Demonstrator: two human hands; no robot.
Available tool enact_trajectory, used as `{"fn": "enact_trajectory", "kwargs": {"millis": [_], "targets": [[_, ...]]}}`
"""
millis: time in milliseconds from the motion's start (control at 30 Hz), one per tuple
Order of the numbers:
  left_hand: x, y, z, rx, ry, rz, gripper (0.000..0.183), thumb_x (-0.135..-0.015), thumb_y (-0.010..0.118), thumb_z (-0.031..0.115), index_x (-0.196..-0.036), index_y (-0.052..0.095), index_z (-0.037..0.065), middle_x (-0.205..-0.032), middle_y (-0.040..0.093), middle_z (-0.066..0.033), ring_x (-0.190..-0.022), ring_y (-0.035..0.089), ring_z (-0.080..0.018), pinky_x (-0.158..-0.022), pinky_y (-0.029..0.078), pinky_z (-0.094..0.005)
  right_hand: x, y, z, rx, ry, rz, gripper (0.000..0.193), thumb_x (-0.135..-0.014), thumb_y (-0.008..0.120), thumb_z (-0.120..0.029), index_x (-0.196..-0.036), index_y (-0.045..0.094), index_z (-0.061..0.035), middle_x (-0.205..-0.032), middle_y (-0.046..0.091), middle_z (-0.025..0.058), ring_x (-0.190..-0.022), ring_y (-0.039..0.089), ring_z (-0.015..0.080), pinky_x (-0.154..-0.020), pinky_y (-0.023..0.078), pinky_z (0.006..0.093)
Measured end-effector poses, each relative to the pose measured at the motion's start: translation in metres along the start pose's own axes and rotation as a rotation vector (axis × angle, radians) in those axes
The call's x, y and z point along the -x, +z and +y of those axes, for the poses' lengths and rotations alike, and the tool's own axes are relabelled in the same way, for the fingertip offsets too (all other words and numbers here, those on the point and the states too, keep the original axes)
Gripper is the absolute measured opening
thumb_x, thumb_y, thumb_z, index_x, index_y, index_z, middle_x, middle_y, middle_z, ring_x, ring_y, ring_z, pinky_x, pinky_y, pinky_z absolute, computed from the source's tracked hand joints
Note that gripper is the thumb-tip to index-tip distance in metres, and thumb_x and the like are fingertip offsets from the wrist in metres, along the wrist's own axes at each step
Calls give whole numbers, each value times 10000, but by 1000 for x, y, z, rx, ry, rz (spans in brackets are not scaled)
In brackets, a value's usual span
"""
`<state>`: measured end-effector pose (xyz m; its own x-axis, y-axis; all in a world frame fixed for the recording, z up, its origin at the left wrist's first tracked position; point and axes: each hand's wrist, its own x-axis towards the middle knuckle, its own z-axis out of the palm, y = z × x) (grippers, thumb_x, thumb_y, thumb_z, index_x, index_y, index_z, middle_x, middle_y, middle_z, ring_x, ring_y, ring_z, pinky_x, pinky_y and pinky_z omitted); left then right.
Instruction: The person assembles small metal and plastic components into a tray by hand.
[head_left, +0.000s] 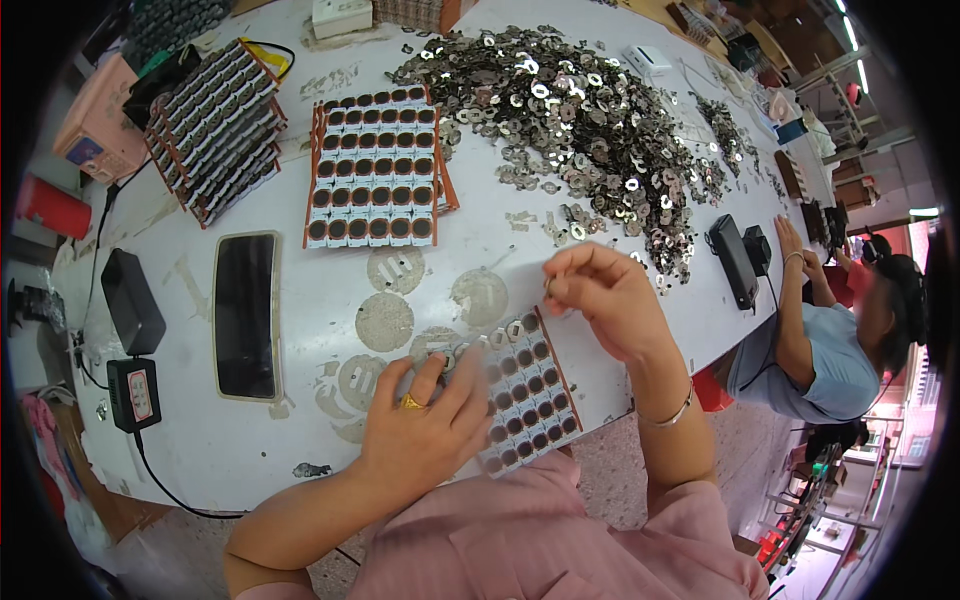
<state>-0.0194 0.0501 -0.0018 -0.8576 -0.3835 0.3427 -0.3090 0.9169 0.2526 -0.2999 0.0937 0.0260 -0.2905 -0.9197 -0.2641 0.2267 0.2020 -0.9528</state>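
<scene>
My right hand (pixel 608 298) is raised above the table. Its thumb and fingertips pinch a small metal piece (pixel 550 287), mostly hidden by the fingers. Below it, at the table's near edge, lies a white sheet (pixel 530 397) with rows of dark round discs and a brown edge. Silver metal pieces (pixel 514 330) sit along the sheet's far row. My left hand (pixel 425 425), wearing a yellow ring, reaches over the sheet's left side with fingers apart. Its index finger is smeared by motion. The fingertips are close to a few metal pieces, and the hand hides part of the sheet.
A large heap of loose metal pieces (pixel 600 130) covers the far right. Stacked disc sheets (pixel 372 170) and a taller stack (pixel 215 135) stand at the back left. A phone (pixel 247 315) and black adapters (pixel 133 395) lie left. Another person (pixel 815 355) sits at right.
</scene>
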Motion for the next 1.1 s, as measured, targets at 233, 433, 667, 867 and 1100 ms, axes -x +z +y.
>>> {"fn": "enact_trajectory", "kwargs": {"millis": [233, 433, 667, 867, 1100], "targets": [[1, -1, 0, -1, 8, -7, 477, -822, 800, 375, -1193, 729, 82, -1486, 614, -78, -1192, 571, -296, -1005, 445, -521, 22, 9, 16, 453, 73, 10, 159, -937, 777, -94, -1081, 784, -28, -880, 727, -15, -711, 570, 50, -670, 491, 241], [2, -2, 2, 20, -6, -51, 611, -822, 779, 541, -1208, 725, 70, -1496, 604, -97, -1205, 562, -315, -1022, 433, -546, 24, 12, 19, 658, -49, 40, 166, -930, 783, -100, -1077, 768, -24, -836, 694, 45, -683, 579, 86, -639, 489, 269], [4, -3, 4, -37, 7, -77, 674, -804, 768, 600, -1212, 720, 66, -1495, 603, -99, -1233, 541, -319, -1025, 429, -559, 27, 17, 17, 739, -103, 86, 188, -904, 816, -108, -1037, 727, -10, -775, 648, 47, -643, 568, 111, -603, 478, 284], [4, -1, 6, -64, -1, -84, 672, -801, 764, 604, -1209, 715, 72, -1510, 590, -96, -1231, 547, -317, -1021, 427, -567, 27, 20, 15, 741, -83, 76, 187, -901, 822, -120, -1016, 722, -12, -756, 640, 41, -641, 573, 107, -597, 477, 283], [5, -1, 7, -78, -4, -78, 680, -802, 762, 603, -1219, 708, 68, -1515, 585, -97, -1240, 547, -316, -1013, 428, -564, 31, 25, 8, 820, -71, 71, 152, -911, 798, -124, -1019, 738, -36, -835, 671, 67, -664, 618, 175, -617, 501, 318]]}}
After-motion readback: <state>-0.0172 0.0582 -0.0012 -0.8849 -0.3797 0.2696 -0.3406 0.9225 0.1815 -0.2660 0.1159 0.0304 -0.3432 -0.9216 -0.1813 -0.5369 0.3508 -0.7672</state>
